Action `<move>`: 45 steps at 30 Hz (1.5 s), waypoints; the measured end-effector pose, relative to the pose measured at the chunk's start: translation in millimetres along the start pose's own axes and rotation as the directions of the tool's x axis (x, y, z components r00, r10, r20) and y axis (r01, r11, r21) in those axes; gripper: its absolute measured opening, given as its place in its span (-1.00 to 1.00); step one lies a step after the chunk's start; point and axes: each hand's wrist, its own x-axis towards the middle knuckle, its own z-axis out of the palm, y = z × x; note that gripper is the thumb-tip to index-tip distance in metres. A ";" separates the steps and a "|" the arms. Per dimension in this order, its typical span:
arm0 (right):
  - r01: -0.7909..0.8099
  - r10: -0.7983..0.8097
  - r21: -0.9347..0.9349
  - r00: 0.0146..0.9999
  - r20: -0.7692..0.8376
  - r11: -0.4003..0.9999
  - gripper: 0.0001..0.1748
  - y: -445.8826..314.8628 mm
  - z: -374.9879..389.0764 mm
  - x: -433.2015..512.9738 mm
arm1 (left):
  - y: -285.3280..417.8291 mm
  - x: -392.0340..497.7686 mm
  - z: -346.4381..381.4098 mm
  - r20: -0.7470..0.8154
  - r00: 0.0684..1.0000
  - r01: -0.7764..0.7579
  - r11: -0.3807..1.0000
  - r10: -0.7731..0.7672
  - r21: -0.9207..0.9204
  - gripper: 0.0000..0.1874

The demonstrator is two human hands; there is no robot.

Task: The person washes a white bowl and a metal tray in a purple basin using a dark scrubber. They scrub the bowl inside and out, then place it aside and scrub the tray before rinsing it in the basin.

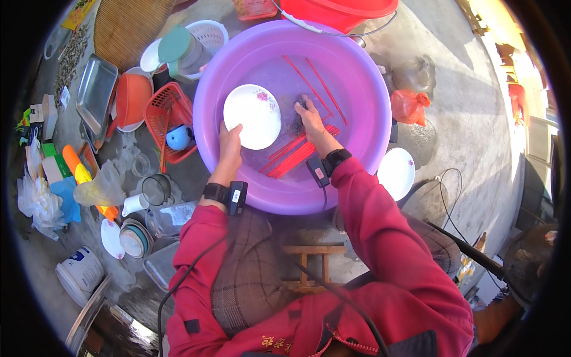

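Observation:
A large purple plastic basin (361, 147) holds water and several red chopsticks (303, 154). My left hand (230, 145) grips the lower left rim of a white plate (252, 118) with a pink flower pattern, held tilted over the basin's left part. To the right of the plate, my right hand (312, 120) is inside the basin with its fingers closed around a dark scouring pad (298, 117), part of which the fingers hide. Beneath that hand lies a bundle of the chopsticks; two more lie apart, farther up in the basin.
A red bucket (339, 13) stands beyond the basin. Left are a red plastic basket (171, 107), a green-lidded jug (178, 49) and a metal tray (96, 93). A white plate (396, 174) and a red plastic bag (409, 107) lie right. A wooden stool (314, 250) is below.

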 end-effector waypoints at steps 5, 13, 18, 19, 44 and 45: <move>0.366 -0.274 -0.326 0.916 0.294 0.872 -0.55 6.8 32.0 -45.0 | -4.0 3.9 3.1 -0.067 0.997 -0.047 0.999 0.047 -0.005 -0.49; 0.615 -0.465 -0.752 0.751 0.468 0.236 -0.77 15.9 36.6 -49.4 | 0.9 -3.6 4.6 -0.036 0.996 0.085 0.996 -0.085 -0.004 -0.47; 0.452 -0.374 -0.804 0.874 0.311 0.386 -0.44 -4.7 20.3 -12.4 | 7.7 -7.1 7.4 0.072 0.962 0.259 0.964 -0.262 0.052 -0.41; 0.425 -0.348 -0.792 0.893 0.286 0.438 -0.39 -7.7 17.5 -7.2 | 8.8 -7.2 7.0 0.107 0.960 0.252 0.965 -0.259 0.073 -0.41; -0.124 0.149 -0.612 0.989 -0.010 0.781 -0.44 11.8 -7.9 14.0 | 16.0 -12.8 16.9 0.185 0.952 0.224 0.967 -0.244 0.123 -0.22; -0.216 0.208 -0.609 0.974 -0.084 0.763 -0.46 13.2 -4.8 9.0 | 15.3 -13.2 18.3 0.144 0.957 0.241 0.967 -0.251 0.082 -0.22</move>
